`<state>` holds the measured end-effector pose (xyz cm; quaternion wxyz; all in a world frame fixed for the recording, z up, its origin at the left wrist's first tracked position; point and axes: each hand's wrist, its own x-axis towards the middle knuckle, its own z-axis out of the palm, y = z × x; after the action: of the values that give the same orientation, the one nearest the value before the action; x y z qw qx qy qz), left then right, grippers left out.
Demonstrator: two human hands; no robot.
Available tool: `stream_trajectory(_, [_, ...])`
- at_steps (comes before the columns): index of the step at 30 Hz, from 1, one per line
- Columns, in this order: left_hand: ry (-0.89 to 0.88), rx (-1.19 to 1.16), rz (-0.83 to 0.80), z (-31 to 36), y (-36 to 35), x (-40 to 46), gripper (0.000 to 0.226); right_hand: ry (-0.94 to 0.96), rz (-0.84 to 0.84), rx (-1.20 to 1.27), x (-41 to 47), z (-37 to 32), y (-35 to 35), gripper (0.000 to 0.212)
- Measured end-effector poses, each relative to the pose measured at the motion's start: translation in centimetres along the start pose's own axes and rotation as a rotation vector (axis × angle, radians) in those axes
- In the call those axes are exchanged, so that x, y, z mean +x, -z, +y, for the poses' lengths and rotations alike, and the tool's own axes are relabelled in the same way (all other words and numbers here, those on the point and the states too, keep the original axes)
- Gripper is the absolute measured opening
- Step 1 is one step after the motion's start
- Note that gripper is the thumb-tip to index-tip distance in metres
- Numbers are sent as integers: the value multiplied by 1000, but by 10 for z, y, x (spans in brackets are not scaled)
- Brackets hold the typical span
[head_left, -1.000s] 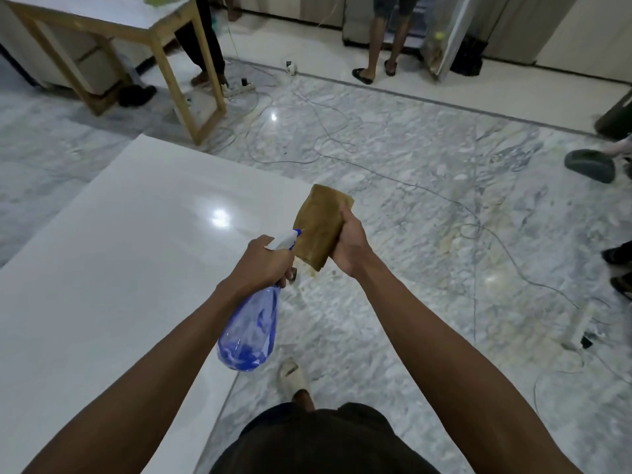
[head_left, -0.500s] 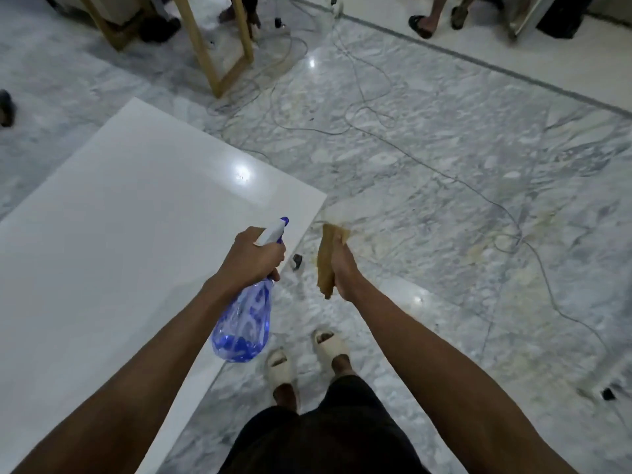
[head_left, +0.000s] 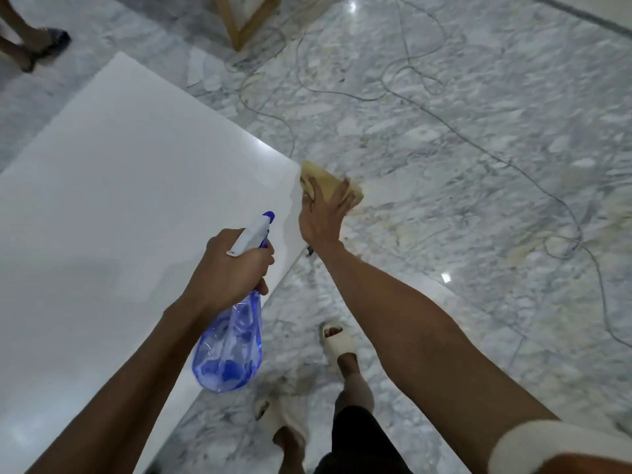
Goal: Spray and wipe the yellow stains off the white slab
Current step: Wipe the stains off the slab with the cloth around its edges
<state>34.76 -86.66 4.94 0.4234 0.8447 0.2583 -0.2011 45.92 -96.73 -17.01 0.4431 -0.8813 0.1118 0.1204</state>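
We stand in a home's tiled room: marble floor (head_left: 444, 138) underfoot, loose cables (head_left: 403, 94) trailing, a wooden bench leg (head_left: 239, 25) far off.

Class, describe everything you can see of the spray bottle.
The spray bottle has a clear blue-tinted plastic body and a white trigger head with a blue nozzle tip. It looks nearly empty. The left hand grips its neck, body hanging down, nozzle pointing forward over the white slab near its edge.
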Motion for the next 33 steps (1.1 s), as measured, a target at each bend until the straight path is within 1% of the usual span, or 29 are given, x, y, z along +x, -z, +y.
stream_trajectory(4, [-13, 12, 9, -14, -1, -5, 17, 88, 73, -30, -6, 14, -15, 43])
stream_trajectory(8, [-46, 17, -23, -31, -6, -19, 14, 223, 157, -75, -24, 27, -31, 44])
stream_trajectory(11, [-35, -10, -48, -46, -5, -35, 33, 283, 175, -142, -48, 33, -47, 47])
stream_trajectory(14, [-49, -20, -65, -66, -4, -54, 40, 321, 180, -171, -79, 37, -67, 46])
stream_trajectory(18, [-68, 13, -66, -99, 0, -77, 37, 302, 196, -197, -106, 35, -82, 46])
stream_trajectory(21, [-73, 42, -65, -130, 6, -93, 27, 318, 210, -307, -117, 33, -86, 47])
stream_trajectory(23, [-82, 60, -70, -153, 12, -103, 21, 357, 212, -387, -121, 33, -89, 51])
stream_trajectory(25, [-78, 60, -75, -175, 18, -112, 22, 364, 215, -409, -132, 36, -96, 59])
stream_trajectory(27, [-75, 51, -76, -195, 24, -119, 22, 365, 235, -410, -150, 36, -109, 62])
stream_trajectory(31, [-82, 36, -73, -231, 42, -138, 19, 384, 198, -459, -166, 28, -113, 55])
stream_trajectory(33, [-75, 19, -72, -249, 54, -148, 23, 444, 206, -523, -163, 31, -106, 51])
